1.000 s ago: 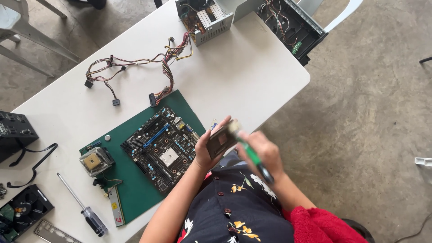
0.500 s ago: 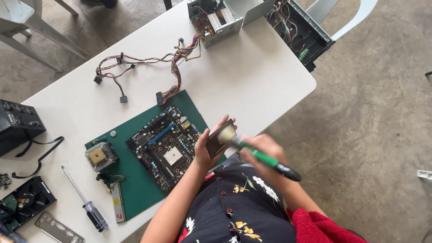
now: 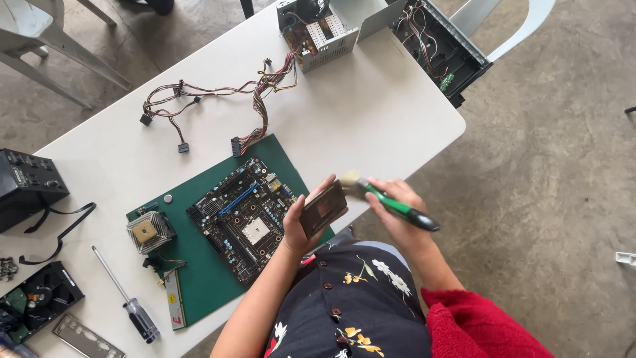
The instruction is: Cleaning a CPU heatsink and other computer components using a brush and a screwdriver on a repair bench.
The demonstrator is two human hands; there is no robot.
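Note:
My left hand (image 3: pixel 301 222) grips a small dark square cooling fan (image 3: pixel 323 208) at the near edge of the white table (image 3: pixel 371 113), tilted toward me. My right hand (image 3: pixel 397 209) holds a green-handled brush (image 3: pixel 392 203), its pale bristles touching the fan's upper edge. Just left of the fan, a black motherboard (image 3: pixel 245 215) with a blue slot lies on a green mat (image 3: pixel 199 265). A heatsink (image 3: pixel 150 232) sits on the mat's left side.
A power supply with a bundle of coloured cables (image 3: pixel 218 99) and an open computer case (image 3: pixel 437 40) lie at the far end. A screwdriver (image 3: pixel 126 295), memory stick (image 3: pixel 175 298), hard drive (image 3: pixel 36 301), metal plate (image 3: pixel 86 338) and black box (image 3: pixel 26 185) lie left.
The brush has swung from upright to lying across, its bristles now at the fan's top edge. My left hand keeps hold of the fan. The view has drifted slightly.

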